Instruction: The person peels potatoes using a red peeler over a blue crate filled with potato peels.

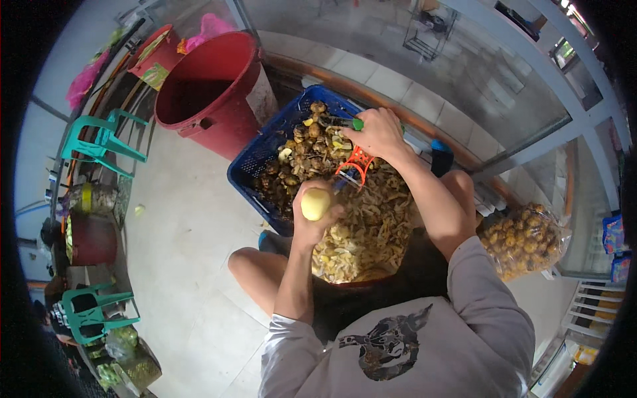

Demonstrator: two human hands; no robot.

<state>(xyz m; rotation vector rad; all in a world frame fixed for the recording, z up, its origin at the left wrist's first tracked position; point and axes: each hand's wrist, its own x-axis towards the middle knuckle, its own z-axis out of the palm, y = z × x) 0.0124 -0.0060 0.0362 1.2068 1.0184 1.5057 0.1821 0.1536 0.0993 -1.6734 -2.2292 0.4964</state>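
Presently, the left hand (306, 229) is wrapping its fingers around a smooth, pale-yellow peeled potato (316, 203), whose rounded end is facing upward, its long axis not showing clearly. Just forward and rightward of it, the right hand (379, 131) is gripping a bright-orange plastic peeler (361, 159) above brown-and-cream peelings (371, 229).

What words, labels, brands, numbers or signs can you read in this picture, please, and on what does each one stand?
None can be read with certainty.
Grey shirt: a dark picture print, no clear lettering.
Large red bin: a pale patch, no legible text.
Smaller red bucket: a green and yellow patch, too blurred to read.
Blue packages at the right edge: markings too small to read.
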